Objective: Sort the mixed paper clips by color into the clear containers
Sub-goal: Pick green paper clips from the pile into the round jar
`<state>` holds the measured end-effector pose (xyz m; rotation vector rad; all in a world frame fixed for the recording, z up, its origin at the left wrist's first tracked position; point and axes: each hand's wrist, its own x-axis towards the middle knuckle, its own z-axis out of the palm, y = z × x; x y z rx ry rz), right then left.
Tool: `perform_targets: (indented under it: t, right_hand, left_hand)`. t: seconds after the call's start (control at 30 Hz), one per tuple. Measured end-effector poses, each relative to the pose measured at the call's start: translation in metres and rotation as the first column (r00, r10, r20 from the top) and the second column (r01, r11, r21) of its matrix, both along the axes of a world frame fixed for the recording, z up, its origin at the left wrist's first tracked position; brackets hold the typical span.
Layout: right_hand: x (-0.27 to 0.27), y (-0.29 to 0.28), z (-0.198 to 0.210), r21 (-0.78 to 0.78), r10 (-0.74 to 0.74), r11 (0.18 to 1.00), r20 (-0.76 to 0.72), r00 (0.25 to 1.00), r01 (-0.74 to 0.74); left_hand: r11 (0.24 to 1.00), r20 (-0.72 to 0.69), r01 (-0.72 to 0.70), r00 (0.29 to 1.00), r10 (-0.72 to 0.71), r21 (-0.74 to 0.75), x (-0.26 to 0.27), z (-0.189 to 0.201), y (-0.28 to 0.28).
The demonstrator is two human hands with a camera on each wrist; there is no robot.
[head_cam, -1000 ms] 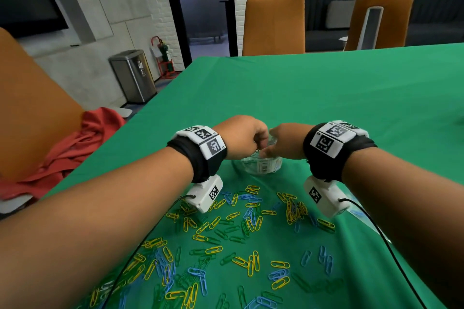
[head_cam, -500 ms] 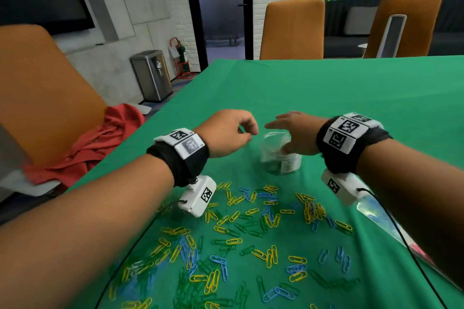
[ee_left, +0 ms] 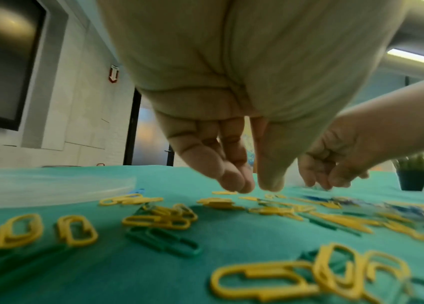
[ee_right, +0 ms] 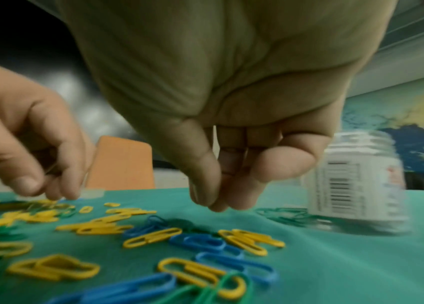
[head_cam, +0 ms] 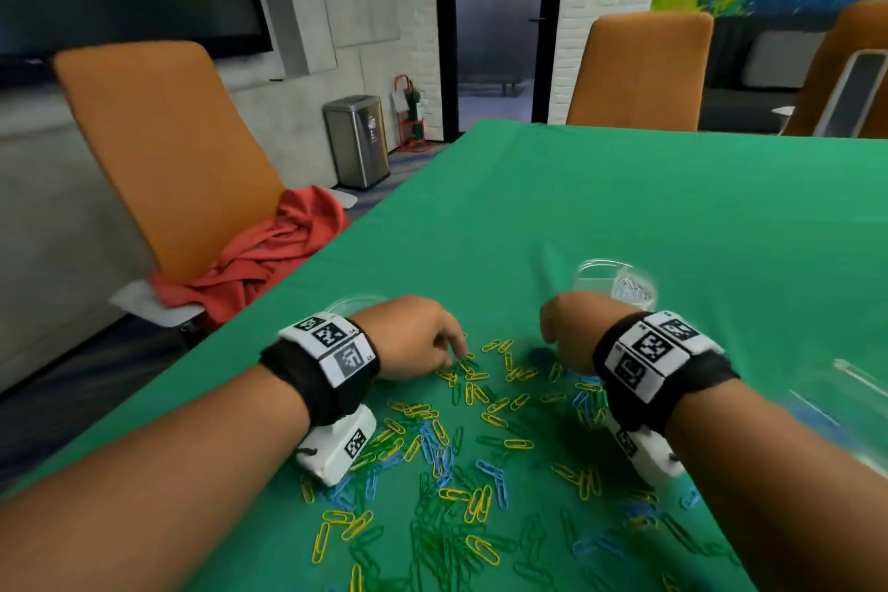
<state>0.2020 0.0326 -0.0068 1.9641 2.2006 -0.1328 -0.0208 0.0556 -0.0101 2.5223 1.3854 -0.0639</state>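
- I am at the picking step: both my hands hang low over the scatter of yellow, green and blue plastic-coated paper clips point(head_cam: 480, 457) on the green tablecloth point(head_cam: 672, 216).
- My left hand point(head_cam: 408, 339) points its fingertips point(ee_left: 234, 181) down at the far edge of the pile, thumb close beside them, just above a yellow clip. Nothing is pinched yet, so far as I can see; the fingers are nearly straight and loose.
- My right hand point(head_cam: 569, 332) has thumb and fingers drawn together, tips hovering over a knot of blue and green clips point(ee_right: 169, 224). I cannot tell whether a clip sits between them.
- The clear round jar with a barcode label point(ee_right: 356, 185) stands just beyond my right hand, a few green clips apparently inside. A flat clear lid point(ee_left: 49, 187) lies beside my left hand.
- Almost all clips lie unsorted, so I judge the task barely begun.
- Next, I think each hand must close on a single clip of one colour, lift it free of the tangle, and carry it to the matching container.
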Motion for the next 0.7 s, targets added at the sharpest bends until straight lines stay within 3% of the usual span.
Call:
perform_targets:
  t: [0.17, 0.37, 0.47, 0.6, 0.7]
  right_hand:
    - [0.023, -0.009, -0.001, -0.011, -0.083, 0.997, -0.067, 0.994, 0.082]
    - [0.038, -0.006, -0.013, -0.001, -0.132, 0.991, -0.213, 0.968, 0.135]
    - [0.041, -0.006, -0.015, 0.006, -0.133, 0.990, -0.240, 0.962, 0.138]
    - [0.042, -0.006, -0.015, -0.010, -0.126, 0.992, -0.256, 0.958, 0.128]
    - [0.038, -0.008, -0.015, 0.011, -0.101, 0.994, -0.238, 0.966, 0.107]
  left_hand:
    - [0.997, -0.097, -0.008, 0.995, 0.016, 0.081, 0.009, -0.003, -0.002]
    - [0.997, -0.149, 0.022, 0.989, -0.011, 0.075, 0.005, -0.007, -0.004]
    - [0.993, -0.098, -0.010, 0.995, 0.021, 0.115, 0.004, -0.006, -0.004]
    - [0.992, 0.096, -0.036, 0.995, 0.024, 0.120, 0.005, -0.006, -0.001]
    - [0.998, 0.029, 0.000, 1.000, -0.002, 0.062, 0.008, -0.009, 0.003]
